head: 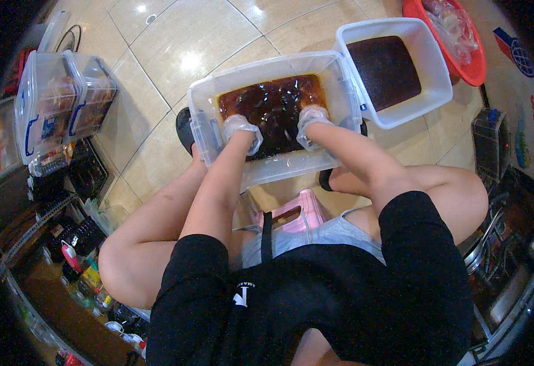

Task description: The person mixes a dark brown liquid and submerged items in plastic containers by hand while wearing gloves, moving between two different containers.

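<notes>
A translucent plastic storage box (294,167) stands on the floor between my feet, holding dark brown liquid (276,114) with glossy highlights on its surface. Both hands wear clear plastic gloves. My left hand (241,126) dips into the liquid near the box's left side, its fingers hidden below the surface. On the right side of the same box, my right hand (313,120) is also partly sunk, fingers out of sight. Whether either hand holds anything cannot be seen. A second white plastic tub (436,87) with dark liquid touches the box at the right.
A red basin (476,68) with clear plastic bags is at the upper right. Lidded clear boxes (50,110) stand at the left. Beneath me is a pink plastic stool (310,208). Bottles line the lower left; a white chest bearing writing (518,105) stands far right.
</notes>
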Available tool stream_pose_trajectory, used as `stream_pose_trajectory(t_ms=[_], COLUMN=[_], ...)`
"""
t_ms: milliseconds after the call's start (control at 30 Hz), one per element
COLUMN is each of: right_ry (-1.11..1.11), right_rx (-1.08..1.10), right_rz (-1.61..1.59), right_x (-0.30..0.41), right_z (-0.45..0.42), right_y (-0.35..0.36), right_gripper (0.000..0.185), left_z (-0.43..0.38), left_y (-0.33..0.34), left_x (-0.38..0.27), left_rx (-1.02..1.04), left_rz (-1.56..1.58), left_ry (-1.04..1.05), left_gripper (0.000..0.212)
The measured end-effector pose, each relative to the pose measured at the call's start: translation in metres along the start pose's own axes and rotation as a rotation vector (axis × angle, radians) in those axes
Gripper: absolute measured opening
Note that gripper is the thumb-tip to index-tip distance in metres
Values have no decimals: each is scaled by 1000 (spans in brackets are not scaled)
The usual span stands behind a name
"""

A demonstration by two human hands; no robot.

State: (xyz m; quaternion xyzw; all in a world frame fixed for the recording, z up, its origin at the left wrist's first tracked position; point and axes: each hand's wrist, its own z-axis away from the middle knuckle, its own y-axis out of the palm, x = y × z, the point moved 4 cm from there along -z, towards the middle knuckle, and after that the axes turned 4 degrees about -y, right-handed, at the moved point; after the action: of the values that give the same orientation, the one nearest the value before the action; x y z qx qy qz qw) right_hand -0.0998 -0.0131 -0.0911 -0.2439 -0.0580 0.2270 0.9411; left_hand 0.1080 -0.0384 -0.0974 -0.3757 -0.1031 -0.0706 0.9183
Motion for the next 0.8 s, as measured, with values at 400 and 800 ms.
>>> stream_pose_trajectory(t_ms=[400, 800], right_ry=[-357, -82], right_rx=[-281, -672], right_rz=[-372, 15], right_x=[50, 44], right_z=[18, -34], right_y=[-13, -68], right_gripper=[29, 47], left_z=[57, 13], left_y=[7, -49], left_x=[-51, -26], left_rx=[173, -482], left_rz=[327, 218], left_ry=[324, 254], left_gripper=[31, 54])
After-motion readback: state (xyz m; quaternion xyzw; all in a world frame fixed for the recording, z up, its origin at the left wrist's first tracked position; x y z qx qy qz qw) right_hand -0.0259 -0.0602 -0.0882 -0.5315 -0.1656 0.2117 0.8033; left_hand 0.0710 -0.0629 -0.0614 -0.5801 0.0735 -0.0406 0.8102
